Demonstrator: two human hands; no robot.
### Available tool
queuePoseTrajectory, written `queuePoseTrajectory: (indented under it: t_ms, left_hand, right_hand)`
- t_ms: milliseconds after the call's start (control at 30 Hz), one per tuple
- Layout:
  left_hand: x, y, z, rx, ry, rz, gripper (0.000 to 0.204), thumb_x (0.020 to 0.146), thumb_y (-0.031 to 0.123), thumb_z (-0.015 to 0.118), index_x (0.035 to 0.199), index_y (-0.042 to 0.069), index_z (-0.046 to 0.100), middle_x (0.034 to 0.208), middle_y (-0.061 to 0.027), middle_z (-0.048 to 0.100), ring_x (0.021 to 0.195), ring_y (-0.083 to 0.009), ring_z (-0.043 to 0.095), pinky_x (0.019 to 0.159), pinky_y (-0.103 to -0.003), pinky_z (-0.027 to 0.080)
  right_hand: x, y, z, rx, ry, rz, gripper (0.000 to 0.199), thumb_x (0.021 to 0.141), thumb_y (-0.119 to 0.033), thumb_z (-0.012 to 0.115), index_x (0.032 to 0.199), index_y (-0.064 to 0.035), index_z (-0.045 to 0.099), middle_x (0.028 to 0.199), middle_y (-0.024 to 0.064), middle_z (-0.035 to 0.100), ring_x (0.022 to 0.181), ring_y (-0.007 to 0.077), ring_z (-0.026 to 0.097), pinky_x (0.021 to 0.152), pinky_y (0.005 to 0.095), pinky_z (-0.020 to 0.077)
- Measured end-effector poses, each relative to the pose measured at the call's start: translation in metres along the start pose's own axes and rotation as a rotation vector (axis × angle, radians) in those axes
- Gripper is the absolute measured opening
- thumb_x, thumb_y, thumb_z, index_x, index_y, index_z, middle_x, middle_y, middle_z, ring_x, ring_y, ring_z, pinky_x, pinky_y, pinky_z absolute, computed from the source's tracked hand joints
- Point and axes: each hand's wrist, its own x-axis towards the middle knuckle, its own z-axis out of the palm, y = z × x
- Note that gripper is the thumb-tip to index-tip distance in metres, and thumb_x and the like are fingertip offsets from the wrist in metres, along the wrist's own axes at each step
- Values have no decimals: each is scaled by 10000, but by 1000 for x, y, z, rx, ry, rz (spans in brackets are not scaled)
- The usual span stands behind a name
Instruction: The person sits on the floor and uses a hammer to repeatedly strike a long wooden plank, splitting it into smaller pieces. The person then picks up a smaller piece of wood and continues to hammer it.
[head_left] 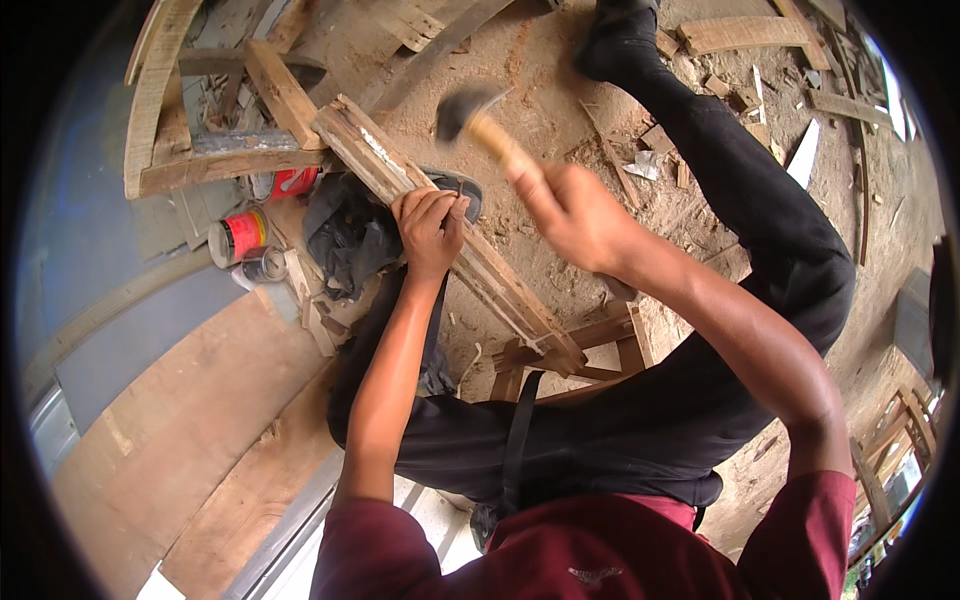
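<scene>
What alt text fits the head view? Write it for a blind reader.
A person's right hand raises a wooden-handled hammer over a long weathered wooden strip, which the left hand pinches. Red tin cans lie left on sawdusty ground.

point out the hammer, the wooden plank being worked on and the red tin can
hammer (462,110): head view, on its dark blurred head.
wooden plank (372,152): head view, on its upper end, above the left hand (432,228).
red tin can (238,236): head view, on its red side.
</scene>
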Motion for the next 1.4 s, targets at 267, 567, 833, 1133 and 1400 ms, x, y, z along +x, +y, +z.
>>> queuePoseTrajectory:
  t_ms: [267,567,833,1133,1400]
  left_hand:
    - [-2,1,-1,-137,-13,-21,427,1038,330,341,790,107,609,841,-27,646,901,-236,581,883,-388,352]
    - [0,2,0,-141,4,18,384,982,382,409,756,99,538,822,-30,625,886,-247,563,871,-387,344]
    - [-6,-6,5,-92,8,86,266,872,265,630,696,125,488,759,1,600,798,-222,563,826,-366,354]
    - [-10,0,4,-626,118,-363,444,1058,272,356,719,47,532,766,-61,598,757,-194,549,712,-328,406]
    - [39,29,-19,-883,176,-668,533,1065,378,356,671,31,449,618,-51,495,552,-125,458,583,-276,411]
  right_hand:
    - [3,-30,-7,29,33,-36,689,1009,-483,385,708,90,619,595,280,577,619,431,620,646,489,497]
    - [-17,-12,6,43,8,-61,662,1008,-473,417,712,83,619,567,247,541,583,373,592,587,453,480]
    - [-25,-10,9,22,12,-40,677,1005,-464,423,680,102,600,595,298,566,628,447,633,604,474,495]
    - [-33,8,8,106,48,79,660,1012,-506,399,762,68,611,585,207,576,567,290,604,590,438,472]
    - [-35,43,-4,87,112,283,677,1007,-562,357,791,32,599,635,140,559,631,222,568,650,412,474]
